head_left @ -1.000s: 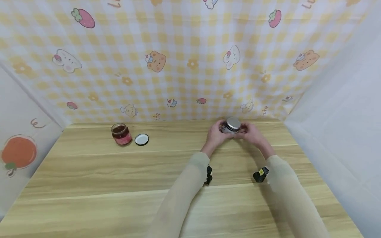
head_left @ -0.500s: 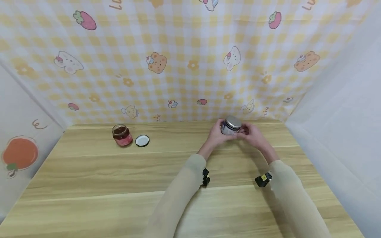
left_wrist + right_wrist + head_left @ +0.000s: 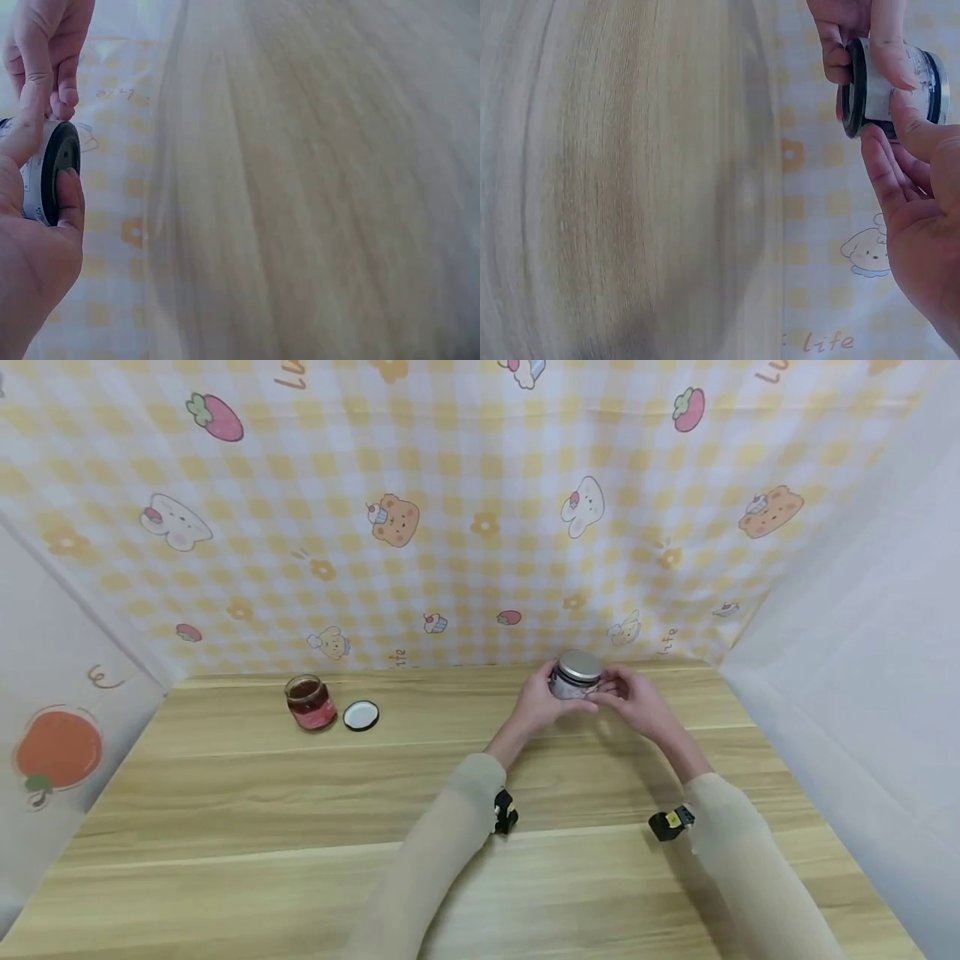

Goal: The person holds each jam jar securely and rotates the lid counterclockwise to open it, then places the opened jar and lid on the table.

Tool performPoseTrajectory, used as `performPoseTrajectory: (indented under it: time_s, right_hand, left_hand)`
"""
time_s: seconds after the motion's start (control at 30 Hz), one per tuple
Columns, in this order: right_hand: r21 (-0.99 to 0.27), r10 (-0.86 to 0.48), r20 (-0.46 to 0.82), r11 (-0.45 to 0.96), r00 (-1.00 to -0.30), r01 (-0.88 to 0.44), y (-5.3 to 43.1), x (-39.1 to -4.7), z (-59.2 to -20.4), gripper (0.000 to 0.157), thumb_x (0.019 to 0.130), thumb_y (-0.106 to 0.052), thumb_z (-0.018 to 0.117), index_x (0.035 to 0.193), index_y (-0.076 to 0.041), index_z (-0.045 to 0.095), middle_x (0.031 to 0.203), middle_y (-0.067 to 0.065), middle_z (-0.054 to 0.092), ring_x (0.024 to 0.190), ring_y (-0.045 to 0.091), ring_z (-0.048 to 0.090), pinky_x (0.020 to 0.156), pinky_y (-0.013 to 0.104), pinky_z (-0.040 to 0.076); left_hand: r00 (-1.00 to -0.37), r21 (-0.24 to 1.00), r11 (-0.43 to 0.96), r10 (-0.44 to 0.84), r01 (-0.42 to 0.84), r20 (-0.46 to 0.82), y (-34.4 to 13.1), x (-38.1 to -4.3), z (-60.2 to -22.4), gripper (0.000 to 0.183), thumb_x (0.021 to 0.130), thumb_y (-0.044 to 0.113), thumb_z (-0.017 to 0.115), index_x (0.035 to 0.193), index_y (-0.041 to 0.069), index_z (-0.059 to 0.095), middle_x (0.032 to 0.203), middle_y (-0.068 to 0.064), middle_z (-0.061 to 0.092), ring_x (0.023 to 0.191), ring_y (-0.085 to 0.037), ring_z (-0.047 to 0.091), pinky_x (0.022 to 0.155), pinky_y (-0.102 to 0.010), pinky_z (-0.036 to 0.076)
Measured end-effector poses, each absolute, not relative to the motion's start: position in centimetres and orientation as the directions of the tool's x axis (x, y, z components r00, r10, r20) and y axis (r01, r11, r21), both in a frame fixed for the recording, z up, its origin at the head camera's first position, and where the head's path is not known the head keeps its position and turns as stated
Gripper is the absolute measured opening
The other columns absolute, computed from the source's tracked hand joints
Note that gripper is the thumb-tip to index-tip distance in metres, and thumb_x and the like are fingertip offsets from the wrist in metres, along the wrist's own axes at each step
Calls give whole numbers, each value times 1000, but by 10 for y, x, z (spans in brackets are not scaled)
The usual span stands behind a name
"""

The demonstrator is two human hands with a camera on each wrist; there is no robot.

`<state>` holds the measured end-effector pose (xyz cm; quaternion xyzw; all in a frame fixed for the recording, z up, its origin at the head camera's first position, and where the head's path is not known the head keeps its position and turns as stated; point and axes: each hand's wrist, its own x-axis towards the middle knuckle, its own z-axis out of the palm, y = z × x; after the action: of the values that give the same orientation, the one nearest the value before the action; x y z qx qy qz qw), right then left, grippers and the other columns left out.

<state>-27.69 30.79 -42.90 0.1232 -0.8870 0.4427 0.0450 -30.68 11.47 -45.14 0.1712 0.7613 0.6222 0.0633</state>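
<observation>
Near the table's back edge, a jar [image 3: 579, 675] with a silver lid and a pale label is held between two hands. The left hand [image 3: 536, 702] grips its left side, thumb across the front. In the left wrist view, a left fingertip [image 3: 69, 195] lies on the jar's dark base [image 3: 64, 161], which is off the table. From the right, the right hand [image 3: 641, 702] pinches the jar low down. The right wrist view has the right thumb [image 3: 915, 127] on the label and the other right fingers at the base rim.
At the back left stands an opened glass jar [image 3: 311, 706] of dark red contents with a pink label. Next to it a lid [image 3: 361, 716] lies with its white inside up. Behind the wooden table [image 3: 247, 810] hangs a checked curtain [image 3: 480, 560].
The jar has come up a little and shifted slightly left between the hands, showing more of its label. Both forearms have drawn slightly apart. The opened jar and loose lid stay put.
</observation>
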Motion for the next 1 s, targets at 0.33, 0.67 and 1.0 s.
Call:
performPoseTrajectory:
  time_s: [0.33,0.67,1.0]
  right_hand:
    - [-805,-217,251,495,-943,-328,296,-258,-412,23,100,1,60,119,13,59,100,24,68,84,18,70,75,20,56]
    - [-801,-246,307,455,-919,-389,284,-242,-394,14,100,2,58,111,9,63,90,19,69,77,12,69,70,23,57]
    - [-752,-269,420,431,-867,-498,272,-227,-376,17,99,5,57,113,7,66,89,14,70,74,12,68,65,22,56]
  left_hand:
    - [-935,980,139,345,141,85,98,-294,-432,87,73,17,92,146,6,46,135,-9,58,123,-23,55,104,-36,45]
    - [-915,961,102,346,257,208,78,-272,-412,68,74,18,91,135,14,60,121,0,66,109,-16,60,92,-32,50]
    - [-882,937,84,376,339,285,61,-248,-394,62,74,19,90,130,14,63,115,2,67,103,-14,60,87,-31,51]
